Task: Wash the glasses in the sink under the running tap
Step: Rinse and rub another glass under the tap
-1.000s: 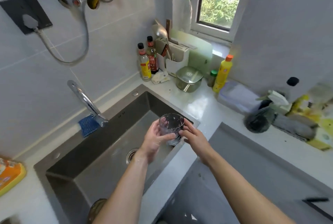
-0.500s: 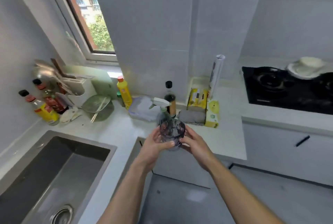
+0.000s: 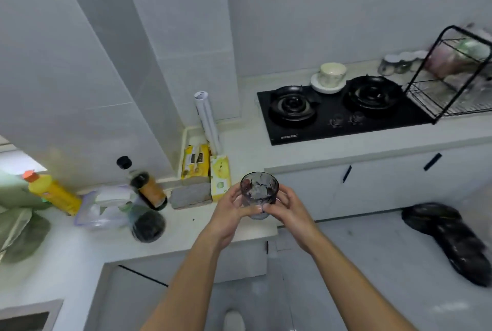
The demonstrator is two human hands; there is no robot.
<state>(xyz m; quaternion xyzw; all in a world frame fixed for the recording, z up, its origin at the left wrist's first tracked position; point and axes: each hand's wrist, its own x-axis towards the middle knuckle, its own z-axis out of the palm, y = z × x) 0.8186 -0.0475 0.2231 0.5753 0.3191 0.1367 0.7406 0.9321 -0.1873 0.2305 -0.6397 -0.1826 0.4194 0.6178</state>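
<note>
Pale countertop and grey floor fill the near field. The sink shows only as a steel corner at 7 o'clock, with the tap out of view.

Centre frame: left hand and right hand both curl round the lower half of the glass, one from each side. The glass is upright, mouth up, dark-tinted, held in air above the counter's edge and well apart from the sink. The two-sided grip is probably a guard against a slippery wall (wetness not confirmable through the blur).

At 10 o'clock: grey sponge block, dark bottle and yellow bottle along the wall. At 1 o'clock, farther: black hob with a cup on a saucer. At 2 o'clock: wire dish rack, a likely drying spot. Judgement: rinse finished for this glass.
</note>
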